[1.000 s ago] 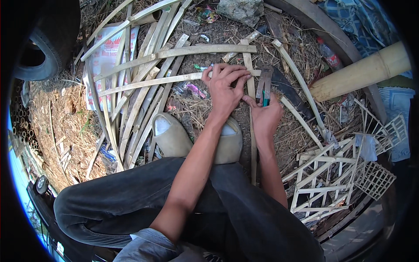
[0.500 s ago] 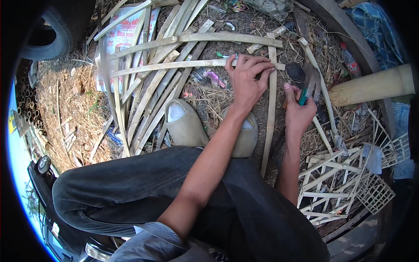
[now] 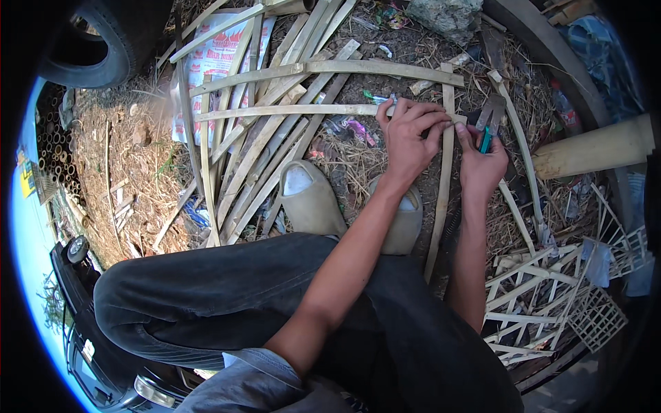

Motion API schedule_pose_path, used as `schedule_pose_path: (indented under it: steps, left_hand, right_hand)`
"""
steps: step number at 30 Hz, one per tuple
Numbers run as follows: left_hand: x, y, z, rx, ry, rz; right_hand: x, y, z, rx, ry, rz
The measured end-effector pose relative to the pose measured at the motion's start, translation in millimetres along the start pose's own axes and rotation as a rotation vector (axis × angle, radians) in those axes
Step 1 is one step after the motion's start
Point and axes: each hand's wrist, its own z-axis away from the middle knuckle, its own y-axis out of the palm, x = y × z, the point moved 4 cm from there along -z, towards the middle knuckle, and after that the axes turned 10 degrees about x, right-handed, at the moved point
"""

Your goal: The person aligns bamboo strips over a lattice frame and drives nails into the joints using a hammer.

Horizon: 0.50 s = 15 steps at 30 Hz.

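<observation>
My left hand [image 3: 412,141] is closed on a long pale bamboo slat [image 3: 296,110], its fingers pressing near the slat's right end. There the slat crosses an upright bamboo strip [image 3: 444,186]. Just right of the crossing, my right hand [image 3: 483,164] is closed around a small green object [image 3: 486,140], mostly hidden by the fingers. Its thumb tip is at the slat's end. A forked, rusty metal piece [image 3: 490,113] shows beyond that hand; whether it joins the green object I cannot tell. Farther off, a second curved slat [image 3: 372,67] also crosses the strip.
Several loose bamboo slats [image 3: 268,148] lie piled at left over a printed sheet [image 3: 217,51]. My sandals [image 3: 310,199] are below my hands. A thick bamboo pole [image 3: 595,148] and a woven bamboo frame [image 3: 530,296] lie at right. Tires [image 3: 120,41] and a rock [image 3: 447,17] stand farther off.
My right hand has moved in toward my left hand, its thumb now at the slat's end. The left hand keeps its place on the slat. The whole view has shifted slightly.
</observation>
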Motion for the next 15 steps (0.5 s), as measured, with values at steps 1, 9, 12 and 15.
schedule_pose_path:
  steps: [1, 9, 12, 15]
  left_hand:
    - [-3, 2, -1, 0.019, -0.004, -0.012]
    - [-8, 1, 1, 0.006, -0.004, -0.022]
    - [-7, 0, 3, 0.042, -0.032, -0.034]
    - [-12, 4, 3, 0.026, -0.049, -0.068]
  right_hand:
    - [7, -4, 2, -0.028, -0.010, 0.047]
    - [10, -3, 1, 0.030, 0.081, 0.014]
    - [9, -3, 2, 0.035, 0.097, 0.019]
    - [9, -4, 3, 0.046, 0.139, 0.009]
